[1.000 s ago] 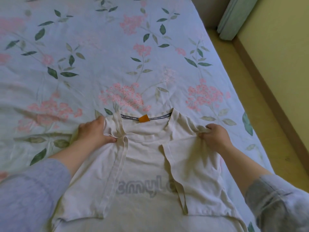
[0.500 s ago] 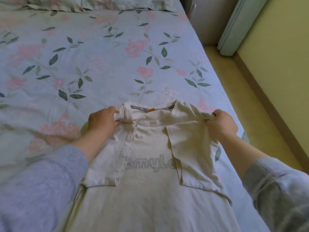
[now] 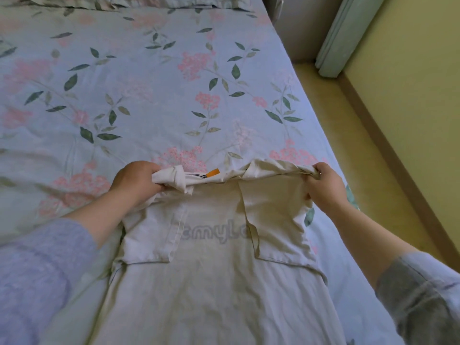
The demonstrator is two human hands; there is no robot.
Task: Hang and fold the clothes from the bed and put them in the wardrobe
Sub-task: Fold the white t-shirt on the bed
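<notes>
I stand at the foot side of the bed (image 3: 149, 95), and the cream T-shirt (image 3: 211, 282) lies in front of me on the flowered sheet, with its neck end away from me and its lower part running out of the view toward my body. My left hand (image 3: 135, 181) is closed around the left shoulder of the T-shirt; the fingers are curled into a fist and the cloth is bunched inside them, so a thick roll of fabric sticks out next to my thumb. My right hand (image 3: 323, 185) is closed in the same way on the right shoulder, with the cloth pinched between the thumb and the bent fingers. Between my two hands the top edge of the T-shirt is lifted from the sheet and pulled quite straight. At the collar I see the small orange tag (image 3: 214, 173) and a dark strip beside it. Both sleeves are folded inward over the chest: the left sleeve (image 3: 149, 240) lies flat near my left forearm, and the right sleeve (image 3: 278, 227) covers the end of the grey letters (image 3: 214, 235) printed across the shirt. The right side of the T-shirt is close to the bed edge, and beyond this edge are the wooden floor (image 3: 361, 135) and the yellow wall (image 3: 410, 95).
</notes>
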